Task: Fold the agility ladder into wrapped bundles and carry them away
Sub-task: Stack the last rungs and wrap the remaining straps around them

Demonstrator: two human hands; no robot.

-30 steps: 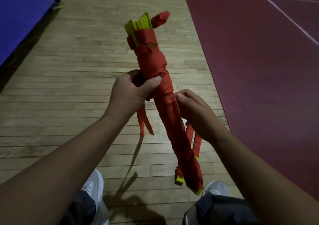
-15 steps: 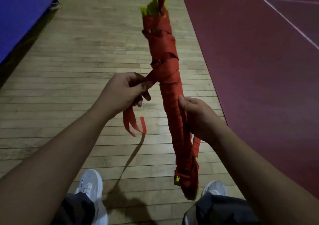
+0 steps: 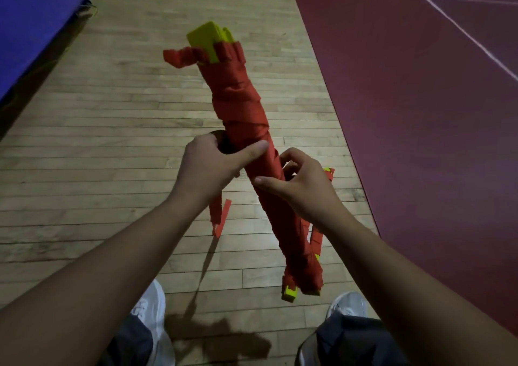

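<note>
I hold a long agility ladder bundle (image 3: pixel 241 107), yellow rungs wound in red strap, slanting from upper left to lower right above the floor. Yellow rung ends (image 3: pixel 206 39) stick out at the top. My left hand (image 3: pixel 208 166) grips the bundle's middle, thumb across the front. Just below it, my right hand (image 3: pixel 302 182) holds the bundle from the right, thumb on the wrap and fingers curled behind. A loose red strap end (image 3: pixel 220 217) dangles under my left hand. More strap and a yellow clip (image 3: pixel 290 294) hang at the bottom end.
I stand on a wooden gym floor (image 3: pixel 112 141). A dark red court surface (image 3: pixel 420 99) with white lines fills the right side. A blue mat (image 3: pixel 30 20) lies at the far left. My white shoes (image 3: pixel 150 309) show at the bottom.
The bundle has turned and tilted, its top swinging left so the yellow rung ends now face me. My left hand moved from pulling the strap aside back onto the bundle.
</note>
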